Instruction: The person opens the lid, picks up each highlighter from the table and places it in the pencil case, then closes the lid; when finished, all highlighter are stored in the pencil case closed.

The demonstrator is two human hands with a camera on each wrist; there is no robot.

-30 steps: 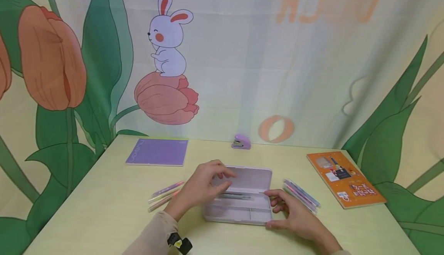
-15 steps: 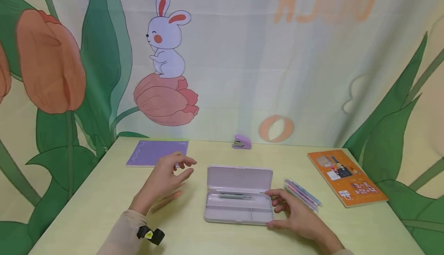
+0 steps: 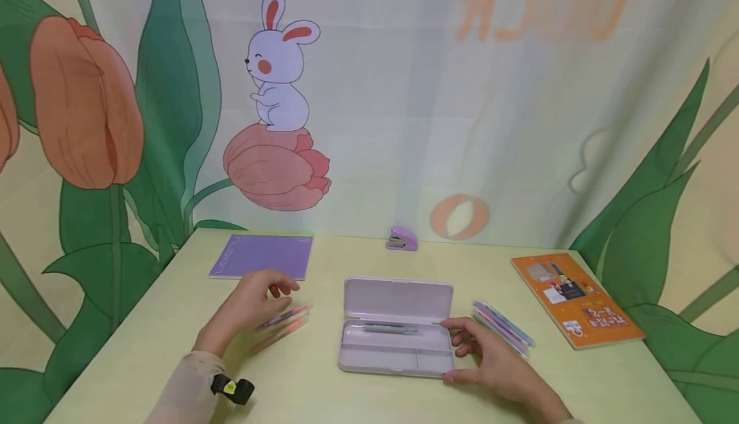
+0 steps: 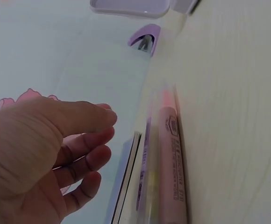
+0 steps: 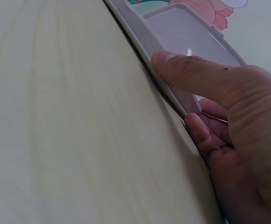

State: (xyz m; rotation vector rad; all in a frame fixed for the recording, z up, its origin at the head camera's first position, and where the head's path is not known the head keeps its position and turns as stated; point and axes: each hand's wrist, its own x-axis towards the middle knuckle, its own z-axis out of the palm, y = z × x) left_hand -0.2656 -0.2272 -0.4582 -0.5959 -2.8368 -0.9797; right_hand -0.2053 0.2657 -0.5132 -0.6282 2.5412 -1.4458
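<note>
A pale lilac pencil case lies with its lid raised in the middle of the table. One grey-green pen rests in its long rear compartment. My right hand holds the case's right end, thumb at the front corner and fingers farther back; the right wrist view shows the thumb on the case wall. My left hand hovers over several highlighters, fingers loosely bent and holding nothing. In the left wrist view a pink highlighter lies apart from the fingertips. The hand partly covers this group in the head view.
Several coloured pens lie beyond the right hand. An orange book is at the right, a purple notebook at the back left. A purple stapler stands at the back, before a printed curtain.
My left hand has moved left, from over the pencil case to above the highlighters. The right hand keeps its hold on the case.
</note>
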